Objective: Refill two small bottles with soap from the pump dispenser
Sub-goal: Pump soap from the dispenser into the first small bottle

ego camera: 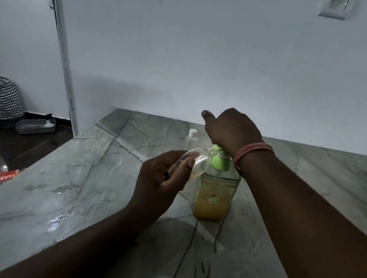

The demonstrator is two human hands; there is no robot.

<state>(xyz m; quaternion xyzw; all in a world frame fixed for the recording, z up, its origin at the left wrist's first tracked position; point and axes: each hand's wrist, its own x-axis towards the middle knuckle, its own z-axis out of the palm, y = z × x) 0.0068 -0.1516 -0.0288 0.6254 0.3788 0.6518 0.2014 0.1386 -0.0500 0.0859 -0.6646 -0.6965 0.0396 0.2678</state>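
A clear pump dispenser [215, 196] with a green pump head and orange-yellow soap stands on the grey marble counter [78, 183]. My right hand [232, 129] rests on top of the green pump head, fingers bent down over it, thumb sticking out left. My left hand [160, 180] grips a small clear bottle [194, 161], tilted with its mouth against the pump spout; a little yellowish soap lies in it. A second small clear bottle [192, 137] with a white cap stands upright behind, near the wall.
The counter meets a white wall at the back. On the dark floor to the left are a zigzag-patterned basket [2, 101], a flat grey tray [36, 126] and a red packet [7, 177] by the counter's edge.
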